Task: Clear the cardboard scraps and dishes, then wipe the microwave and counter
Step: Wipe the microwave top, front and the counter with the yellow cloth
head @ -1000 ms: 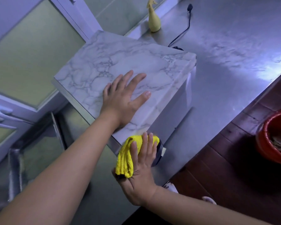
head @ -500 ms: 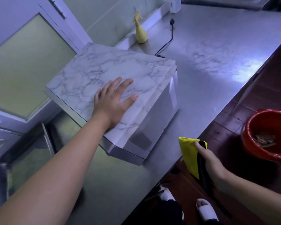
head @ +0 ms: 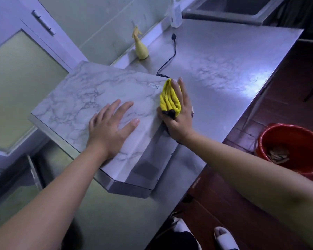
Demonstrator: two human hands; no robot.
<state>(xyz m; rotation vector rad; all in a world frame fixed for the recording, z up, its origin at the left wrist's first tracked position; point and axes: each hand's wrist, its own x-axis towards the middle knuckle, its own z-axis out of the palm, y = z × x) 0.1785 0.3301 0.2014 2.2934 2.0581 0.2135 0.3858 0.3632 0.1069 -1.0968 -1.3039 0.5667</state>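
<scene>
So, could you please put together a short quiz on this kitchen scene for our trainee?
1. True or false: the left hand lies flat on top of the microwave.
2. Which holds the yellow cloth at the microwave's right edge? A) the left hand B) the right hand C) neither
3. Fill in: the red bucket stands on the ____.

Key: 1 true; 2 B; 3 floor.
</scene>
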